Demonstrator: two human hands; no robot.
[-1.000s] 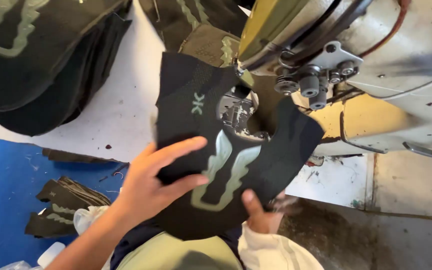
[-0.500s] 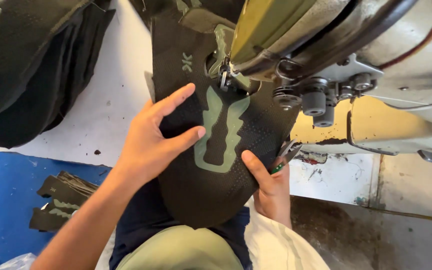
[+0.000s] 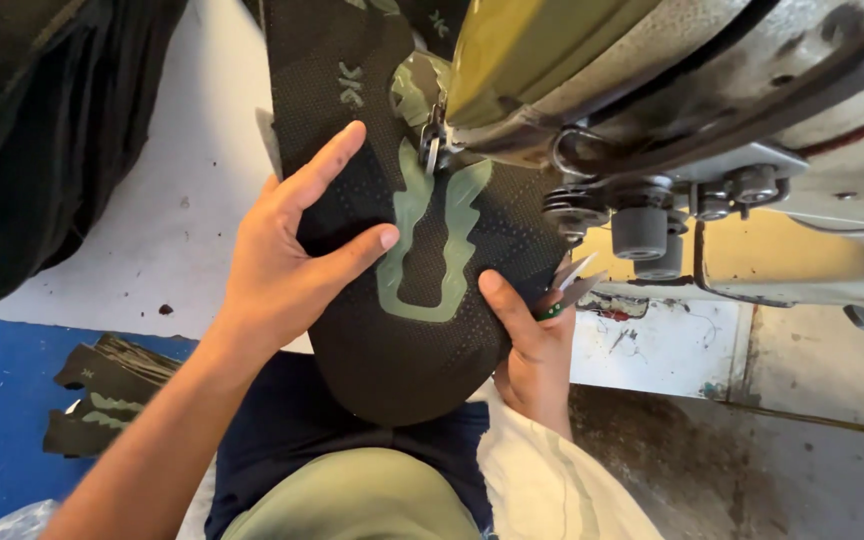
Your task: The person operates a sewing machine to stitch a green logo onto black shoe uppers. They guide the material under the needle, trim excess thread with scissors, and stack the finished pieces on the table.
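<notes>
Black knit shoe-upper panel (image 3: 422,330) with a pale green printed patch is lying flat under the head of the sewing machine (image 3: 712,110), its far end running up past the needle area and its rounded near end hanging toward the person's lap. Left hand (image 3: 287,265) is pressing on the panel just left of the needle, fingers spread and flat, thumb reaching across to touch the green patch; it is pinning the fabric down rather than gripping it. Right hand (image 3: 532,345) is sitting on the panel's right edge, just below the machine head, thumb on top of the fabric and the other fingers curled under, pinching that edge. The same hand is also clasping small thread snips (image 3: 567,285), their metal tips pointing up toward the machine. The presser foot (image 3: 434,140) is resting on the upper part of the green patch. Left of the machine, a heap of dark panels (image 3: 42,130) is sitting on the white table (image 3: 182,210). Lower left of the machine, a small stack of cut pieces (image 3: 102,395) is lying on a blue surface (image 3: 2,400).
</notes>
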